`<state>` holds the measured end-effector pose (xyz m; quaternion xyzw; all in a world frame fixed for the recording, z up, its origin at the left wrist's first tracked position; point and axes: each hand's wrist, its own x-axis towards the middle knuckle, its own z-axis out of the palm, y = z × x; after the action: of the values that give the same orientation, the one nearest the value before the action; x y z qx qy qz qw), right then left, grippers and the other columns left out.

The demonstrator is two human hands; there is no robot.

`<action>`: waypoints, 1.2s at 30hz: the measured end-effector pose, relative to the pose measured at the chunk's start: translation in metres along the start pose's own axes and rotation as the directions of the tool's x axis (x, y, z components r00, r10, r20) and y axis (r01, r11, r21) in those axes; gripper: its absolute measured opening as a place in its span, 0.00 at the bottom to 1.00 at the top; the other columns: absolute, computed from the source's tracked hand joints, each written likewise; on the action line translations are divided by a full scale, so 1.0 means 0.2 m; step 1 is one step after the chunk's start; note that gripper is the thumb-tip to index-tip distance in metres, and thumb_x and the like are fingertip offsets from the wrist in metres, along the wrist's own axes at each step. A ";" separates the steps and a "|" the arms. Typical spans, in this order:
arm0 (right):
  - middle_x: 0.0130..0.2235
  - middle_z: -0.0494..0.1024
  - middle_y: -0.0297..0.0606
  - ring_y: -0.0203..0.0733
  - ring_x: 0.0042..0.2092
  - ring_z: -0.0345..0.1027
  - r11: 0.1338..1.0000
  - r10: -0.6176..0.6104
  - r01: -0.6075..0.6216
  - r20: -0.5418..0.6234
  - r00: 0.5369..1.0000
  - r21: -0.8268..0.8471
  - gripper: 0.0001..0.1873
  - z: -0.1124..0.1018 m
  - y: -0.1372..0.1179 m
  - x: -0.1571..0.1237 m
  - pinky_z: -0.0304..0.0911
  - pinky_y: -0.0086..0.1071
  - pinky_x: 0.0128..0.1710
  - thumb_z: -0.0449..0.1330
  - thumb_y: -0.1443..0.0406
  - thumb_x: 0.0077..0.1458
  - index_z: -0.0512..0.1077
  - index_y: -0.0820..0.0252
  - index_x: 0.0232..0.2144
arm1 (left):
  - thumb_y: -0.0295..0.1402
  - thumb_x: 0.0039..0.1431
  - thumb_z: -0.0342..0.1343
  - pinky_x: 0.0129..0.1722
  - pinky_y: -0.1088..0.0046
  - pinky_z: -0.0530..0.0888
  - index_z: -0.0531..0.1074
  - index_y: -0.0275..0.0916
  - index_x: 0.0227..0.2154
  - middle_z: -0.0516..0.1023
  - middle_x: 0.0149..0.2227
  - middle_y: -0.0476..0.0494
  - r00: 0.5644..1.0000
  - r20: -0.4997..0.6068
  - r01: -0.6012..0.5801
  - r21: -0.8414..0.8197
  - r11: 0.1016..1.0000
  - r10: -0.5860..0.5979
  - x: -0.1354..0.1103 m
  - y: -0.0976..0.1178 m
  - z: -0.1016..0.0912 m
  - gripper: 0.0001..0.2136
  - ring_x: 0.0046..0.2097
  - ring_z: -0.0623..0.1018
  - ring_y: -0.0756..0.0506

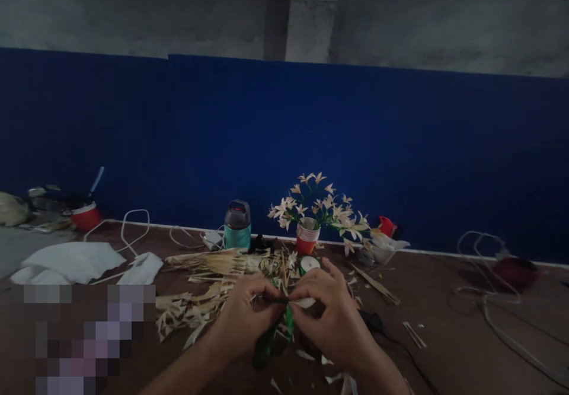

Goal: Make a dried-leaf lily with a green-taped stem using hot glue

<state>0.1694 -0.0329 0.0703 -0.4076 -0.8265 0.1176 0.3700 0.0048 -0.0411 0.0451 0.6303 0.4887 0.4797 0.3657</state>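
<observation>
1. Green strip (pixel 289 318): it sits low in the middle of the view, above the brown table (pixel 444 335). Its top end is caught between the two hands and the rest hangs down toward 6 o'clock.
2. White cloth (pixel 71 261): it lies flat on the table, far out at 9 o'clock from the hands.
3. Red bowl (pixel 86 216): it stands by the blue wall (pixel 400 146), at 10 o'clock from the hands.
4. Dry leaf strips (pixel 208 291): this pale, loose heap is just beside the left hand, at its 10 o'clock.
5. Teal flask (pixel 237 224): it stands upright at 12 o'clock from the left hand.
6. Left hand (pixel 242 318): the thumb and fingertips are pressed together, pinching the strip's top end.
7. Right hand (pixel 333 318): the thumb and forefinger pinch the same end, with a pale scrap there, and the other fingers are loosely curled.
8. Tape roll (pixel 309 263): this green ring is at 12 o'clock, just beyond the right hand.
9. Red paper cup (pixel 306 238): it stands behind the roll and holds cream paper flowers (pixel 322 205).
10. White cable (pixel 489 300): it is looped on the table at 3 o'clock, well apart from the hands.
</observation>
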 end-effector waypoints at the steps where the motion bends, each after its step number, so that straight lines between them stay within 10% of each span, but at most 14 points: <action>1: 0.26 0.75 0.30 0.38 0.32 0.69 0.998 0.040 -0.041 0.032 0.999 0.040 0.04 0.00 0.01 0.00 0.39 0.52 0.56 0.59 0.70 0.43 0.71 0.56 0.22 | 0.28 0.43 0.57 0.34 0.72 0.67 0.73 0.38 0.18 0.70 0.22 0.49 0.998 -0.008 -0.062 0.052 0.997 0.062 0.00 0.00 0.00 0.03 0.30 0.71 0.48; 6: 0.26 0.74 0.34 0.38 0.32 0.68 0.911 0.214 -0.270 0.202 0.956 0.313 0.05 -0.01 0.02 0.00 0.61 0.34 0.37 0.58 0.71 0.41 0.74 0.59 0.20 | 0.25 0.43 0.56 0.29 0.75 0.67 0.73 0.37 0.27 0.72 0.24 0.49 0.998 0.054 0.026 -0.099 0.995 -0.021 -0.02 -0.03 0.00 0.06 0.28 0.71 0.50; 16: 0.17 0.70 0.28 0.28 0.16 0.57 0.401 0.346 -0.666 0.569 0.746 0.629 0.04 -0.01 0.01 0.01 0.51 0.23 0.16 0.62 0.65 0.37 0.71 0.59 0.20 | 0.32 0.41 0.61 0.28 0.74 0.66 0.74 0.37 0.19 0.70 0.22 0.48 0.997 0.064 -0.039 -0.210 0.977 0.053 -0.01 -0.02 0.00 0.04 0.26 0.70 0.50; 20: 0.23 0.74 0.34 0.36 0.26 0.67 0.709 0.372 -0.522 0.378 0.848 0.473 0.04 -0.01 0.01 0.00 0.61 0.27 0.24 0.59 0.66 0.41 0.72 0.60 0.23 | 0.29 0.41 0.59 0.31 0.73 0.65 0.72 0.37 0.16 0.69 0.20 0.50 1.000 -0.007 -0.019 -0.066 0.998 0.018 0.00 0.00 -0.01 0.04 0.27 0.69 0.49; 24: 0.44 0.72 0.39 0.49 0.49 0.62 0.996 0.065 -0.068 0.040 0.997 0.058 0.15 -0.01 -0.02 -0.02 0.53 0.46 0.50 0.57 0.71 0.41 0.71 0.55 0.35 | 0.29 0.40 0.59 0.27 0.76 0.64 0.69 0.37 0.16 0.69 0.18 0.52 0.988 -0.014 0.148 -0.207 0.967 -0.154 0.02 -0.02 0.00 0.04 0.24 0.67 0.51; 29: 0.44 0.73 0.34 0.49 0.52 0.58 0.938 -0.189 0.149 -0.103 0.977 -0.315 0.11 0.04 -0.05 -0.03 0.31 0.54 0.58 0.56 0.72 0.46 0.71 0.51 0.32 | 0.38 0.34 0.64 0.24 0.77 0.62 0.67 0.36 0.16 0.67 0.15 0.55 0.948 0.041 0.300 -0.441 0.846 -0.315 0.03 -0.08 0.03 0.13 0.21 0.65 0.53; 36: 0.37 0.76 0.32 0.46 0.47 0.63 0.924 -0.265 0.196 -0.179 0.948 -0.328 0.09 0.06 -0.04 -0.01 0.29 0.52 0.59 0.56 0.71 0.47 0.72 0.52 0.23 | 0.34 0.32 0.64 0.21 0.78 0.62 0.68 0.37 0.15 0.65 0.14 0.56 0.942 0.072 0.331 -0.335 0.882 -0.326 0.04 -0.05 0.02 0.10 0.20 0.64 0.53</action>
<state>0.1567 -0.0376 0.0654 -0.3698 -0.8310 -0.1020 0.4030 0.0066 -0.0307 0.0371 0.4684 0.4950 0.4840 0.5489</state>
